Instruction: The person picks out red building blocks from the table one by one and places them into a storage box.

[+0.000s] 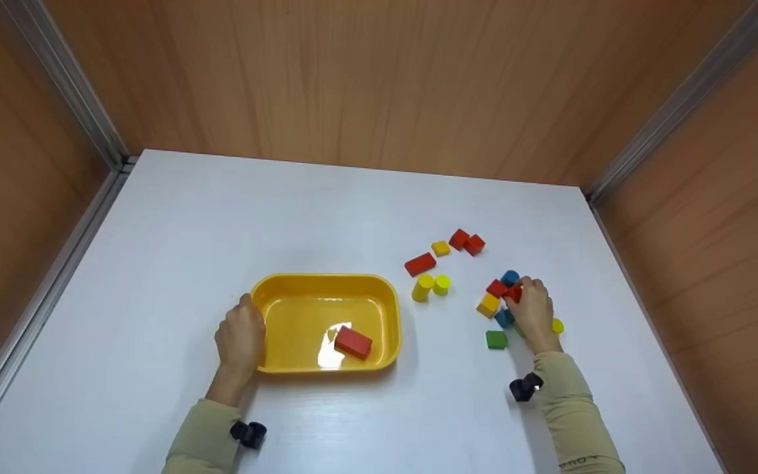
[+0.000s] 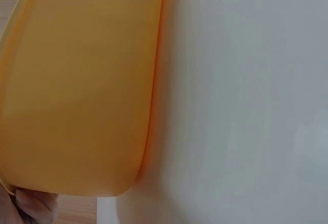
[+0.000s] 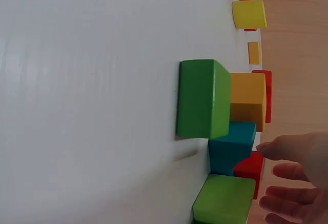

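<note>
My left hand [image 1: 241, 336] grips the left rim of a yellow plastic tray [image 1: 326, 282], fingers curled over its edge. Inside the tray lies a red rectangular block [image 1: 353, 342]. In the left wrist view the tray's outer wall [image 2: 82, 85] fills the left side, with fingertips [image 2: 36, 206] at its rim. My right hand [image 1: 531, 313] reaches down over a cluster of blocks, its thumb and fingers apart around a red block [image 1: 514, 293]. In the right wrist view, the thumb and fingers [image 3: 292, 193] stand close to that red block [image 3: 249, 168]; contact is unclear.
Near the right hand lie a yellow-orange block [image 1: 488, 305], blue pieces [image 1: 509, 278] and a green block [image 1: 496, 340]. Farther back are two red cubes [image 1: 466, 241], a small yellow block [image 1: 440, 248], a red block [image 1: 420, 264] and yellow cylinders [image 1: 423, 288]. Wooden panels [image 1: 353, 85] border the white table.
</note>
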Demonstrator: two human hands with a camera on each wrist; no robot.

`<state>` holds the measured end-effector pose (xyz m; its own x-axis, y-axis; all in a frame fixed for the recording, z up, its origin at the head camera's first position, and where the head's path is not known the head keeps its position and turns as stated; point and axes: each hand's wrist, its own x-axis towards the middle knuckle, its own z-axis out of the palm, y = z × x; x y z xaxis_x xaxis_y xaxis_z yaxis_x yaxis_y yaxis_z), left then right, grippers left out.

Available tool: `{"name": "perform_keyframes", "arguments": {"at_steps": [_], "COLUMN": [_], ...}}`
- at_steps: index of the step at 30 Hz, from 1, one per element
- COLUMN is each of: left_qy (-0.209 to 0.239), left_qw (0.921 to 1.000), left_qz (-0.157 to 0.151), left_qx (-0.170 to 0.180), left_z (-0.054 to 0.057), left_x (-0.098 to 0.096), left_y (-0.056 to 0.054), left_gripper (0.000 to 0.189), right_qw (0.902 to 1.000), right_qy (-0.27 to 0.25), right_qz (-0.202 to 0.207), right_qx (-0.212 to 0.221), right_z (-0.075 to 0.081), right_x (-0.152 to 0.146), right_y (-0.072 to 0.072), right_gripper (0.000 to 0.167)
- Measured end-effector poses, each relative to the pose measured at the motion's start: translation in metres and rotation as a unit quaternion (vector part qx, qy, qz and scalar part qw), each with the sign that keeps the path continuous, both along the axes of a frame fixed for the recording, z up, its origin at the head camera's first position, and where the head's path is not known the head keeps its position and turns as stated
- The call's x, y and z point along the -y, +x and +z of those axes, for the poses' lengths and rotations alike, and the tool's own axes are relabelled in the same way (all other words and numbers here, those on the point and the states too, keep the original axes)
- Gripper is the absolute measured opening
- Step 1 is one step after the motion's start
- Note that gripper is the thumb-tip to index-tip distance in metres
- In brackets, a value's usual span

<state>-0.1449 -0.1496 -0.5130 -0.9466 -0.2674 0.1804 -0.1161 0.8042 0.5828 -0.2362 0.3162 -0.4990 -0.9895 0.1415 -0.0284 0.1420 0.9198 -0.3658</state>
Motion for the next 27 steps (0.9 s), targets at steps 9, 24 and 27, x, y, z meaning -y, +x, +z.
{"name": "perform_keyframes", "arguments": {"at_steps": [9,24,27], "left_qy": [-0.001,-0.001,0.0], "left_qw": [0.9999,1.0,1.0], "left_qz": [-0.011,-0.005,-0.003], "left_qx": [-0.006,0.002,0.004], "left_z": [0.0,0.0,0.0], "left_x": [0.0,0.001,0.001], "left_y": [0.0,0.0,0.0], "left_gripper": [0.023,0.024,0.024], "right_qw": [0.9999,0.9996,0.9995], "right_qy": [0.006,-0.021,-0.026], "right_qz": [0.009,0.004,0.007], "right_qx": [-0.009,0.021,0.016], "right_z": [-0.006,-0.012,-0.012], "right_x": [-0.004,-0.006,-0.006], "right_y": [-0.005,-0.01,-0.01], "right_gripper": [0.042,0.042,0.04]}}
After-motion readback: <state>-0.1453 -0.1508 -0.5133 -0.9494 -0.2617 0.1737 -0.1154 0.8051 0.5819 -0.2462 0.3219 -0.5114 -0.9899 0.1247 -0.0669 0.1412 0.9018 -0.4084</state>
